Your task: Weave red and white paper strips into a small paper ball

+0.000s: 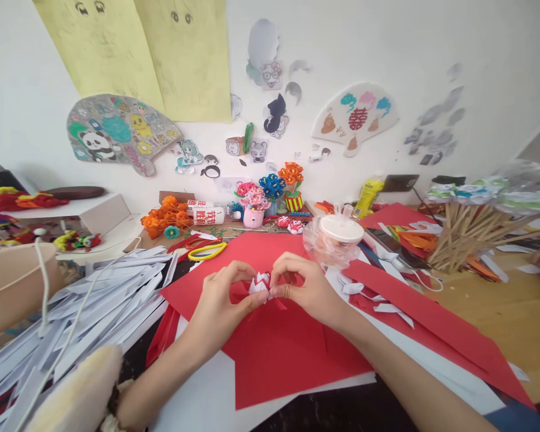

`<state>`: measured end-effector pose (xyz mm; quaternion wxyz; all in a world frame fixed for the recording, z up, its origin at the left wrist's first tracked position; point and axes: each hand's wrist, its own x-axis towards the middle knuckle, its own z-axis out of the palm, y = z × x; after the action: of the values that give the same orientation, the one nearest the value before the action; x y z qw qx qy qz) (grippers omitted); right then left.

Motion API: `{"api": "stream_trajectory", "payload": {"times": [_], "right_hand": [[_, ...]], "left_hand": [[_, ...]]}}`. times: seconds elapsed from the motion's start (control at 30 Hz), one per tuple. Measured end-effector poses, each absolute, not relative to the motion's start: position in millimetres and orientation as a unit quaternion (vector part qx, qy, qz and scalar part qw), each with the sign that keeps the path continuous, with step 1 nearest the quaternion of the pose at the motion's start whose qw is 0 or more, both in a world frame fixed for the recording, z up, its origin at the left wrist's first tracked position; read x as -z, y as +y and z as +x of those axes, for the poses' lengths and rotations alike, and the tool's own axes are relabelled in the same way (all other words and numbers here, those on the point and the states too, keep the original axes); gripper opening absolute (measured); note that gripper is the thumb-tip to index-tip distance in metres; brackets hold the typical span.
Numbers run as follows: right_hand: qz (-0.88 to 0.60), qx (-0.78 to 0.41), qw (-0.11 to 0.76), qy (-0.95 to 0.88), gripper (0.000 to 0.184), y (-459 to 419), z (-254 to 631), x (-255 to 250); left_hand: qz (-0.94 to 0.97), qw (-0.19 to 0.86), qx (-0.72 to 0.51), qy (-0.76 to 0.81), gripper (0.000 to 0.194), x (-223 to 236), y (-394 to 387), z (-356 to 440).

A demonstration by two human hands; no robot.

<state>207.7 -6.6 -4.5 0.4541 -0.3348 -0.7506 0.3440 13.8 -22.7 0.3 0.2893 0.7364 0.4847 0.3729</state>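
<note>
Between both hands, above the middle of the desk, is a small red and white folded-paper piece (260,283) with a zigzag pattern. My left hand (227,291) grips it from the left, thumb and fingers closed round it. From the right, my right hand (299,285) pinches its edge with thumb and forefinger. Below the hands lie large red paper sheets (292,366) over white paper (207,390). Two similar red and white folded pieces (290,224) rest at the back of the desk.
White paper strips (117,300) are heaped at left, beside yellow-handled scissors (207,251). A lidded cup (341,231) in plastic wrap stands behind my right hand. Craft flowers (254,204) line the back. At right are a yellow bottle (369,195) and a bundle of brown strips (463,234).
</note>
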Motion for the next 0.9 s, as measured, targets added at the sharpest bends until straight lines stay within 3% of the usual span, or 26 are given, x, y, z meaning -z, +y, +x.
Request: {"api": "stream_trajectory", "payload": {"times": [0.4, 0.6, 0.9], "right_hand": [[-0.339, -0.423, 0.479, -0.690, 0.035, -12, 200, 8], [-0.349, -0.468, 0.505, -0.636, 0.044, -7, 200, 12], [-0.313, -0.528, 0.462, -0.640, 0.048, -6, 204, 9]], "left_hand": [[0.723, 0.233, -0.402, 0.511, 0.031, -2, -26, 16], [0.711, 0.270, -0.445, 0.472, 0.025, -11, -26, 18], [0.686, 0.330, -0.441, 0.476, 0.028, -13, -31, 21]]}}
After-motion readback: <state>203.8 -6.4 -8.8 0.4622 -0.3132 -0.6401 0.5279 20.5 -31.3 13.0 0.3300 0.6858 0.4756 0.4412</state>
